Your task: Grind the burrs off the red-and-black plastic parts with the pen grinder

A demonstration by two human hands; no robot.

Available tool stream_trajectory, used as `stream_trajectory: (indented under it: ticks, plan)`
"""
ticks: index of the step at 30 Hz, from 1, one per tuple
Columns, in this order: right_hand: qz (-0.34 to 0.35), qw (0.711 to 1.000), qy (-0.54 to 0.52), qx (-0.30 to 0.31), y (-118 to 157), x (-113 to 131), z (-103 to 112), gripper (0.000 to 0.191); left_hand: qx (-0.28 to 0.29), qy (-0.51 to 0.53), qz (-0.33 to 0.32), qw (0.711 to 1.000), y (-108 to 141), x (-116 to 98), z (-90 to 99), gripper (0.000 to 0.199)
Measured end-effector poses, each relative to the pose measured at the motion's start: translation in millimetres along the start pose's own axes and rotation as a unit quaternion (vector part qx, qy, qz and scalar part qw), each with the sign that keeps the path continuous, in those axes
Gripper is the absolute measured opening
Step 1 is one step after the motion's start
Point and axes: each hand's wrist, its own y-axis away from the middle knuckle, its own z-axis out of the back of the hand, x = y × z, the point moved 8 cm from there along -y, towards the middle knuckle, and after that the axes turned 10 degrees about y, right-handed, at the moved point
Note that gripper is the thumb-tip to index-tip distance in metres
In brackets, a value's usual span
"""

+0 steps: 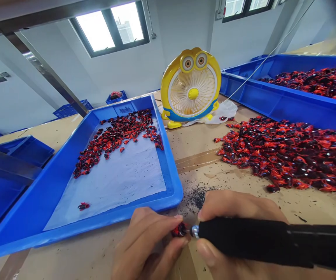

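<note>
Between the thumb and fingers of my left hand [144, 245] is pinched a small red and black plastic part [179, 230]. My right hand [240, 206] is wrapped round a black rotary tool [244, 237] with a silver collar at its front. The tool's thin tip points left and meets the small part, though the exact contact is too small to make out. Black shavings [198, 196] lie on the tabletop just beyond my hands.
A blue tray [174, 182] at left holds many similar parts on a white sheet. A heap of parts [284, 151] lies at right, before a large blue bin [273, 99]. A yellow fan [193, 93] stands behind; a metal post [48, 72] rises at left.
</note>
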Motion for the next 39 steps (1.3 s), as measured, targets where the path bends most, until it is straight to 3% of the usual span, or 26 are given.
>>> stream_trajectory:
  ticks: [6,10,15,21,31,34,36,39]
  plan:
    - [-0.021,1.0,0.022,-0.004,-1.4,-0.8,4.7,0.013,0.009,-0.017,-0.008,1.0,-3.2,1.8,1.0,0.049]
    - [0.031,0.999,0.024,0.023,-5.6,4.1,1.9,0.018,-0.001,-0.001,-0.006,1.0,-5.5,-2.1,0.0,0.042]
    - [0.009,1.0,0.014,-0.006,-6.1,-0.6,4.8,0.012,-0.007,0.034,0.005,0.999,-4.3,-4.0,-0.9,0.042]
    - [0.061,0.994,0.053,0.07,-10.1,2.6,4.1,0.024,0.002,0.027,0.008,1.0,-5.5,-3.5,-0.7,0.042]
    - [0.041,0.996,-0.026,0.08,-6.7,1.2,1.0,0.026,-0.006,0.026,0.006,1.0,-5.5,-4.1,1.9,0.033]
    - [0.053,0.994,-0.005,0.095,-3.9,-1.8,8.3,0.024,-0.006,0.047,0.008,0.999,-5.7,-2.5,3.9,0.028]
    - [0.035,0.997,-0.001,0.074,-1.1,-8.6,16.4,0.016,-0.006,0.059,0.022,0.998,-4.4,0.9,4.8,0.029]
    - [0.002,0.997,-0.041,0.065,3.2,-17.9,19.3,0.02,-0.006,0.064,0.043,0.997,-1.7,3.7,3.8,0.029]
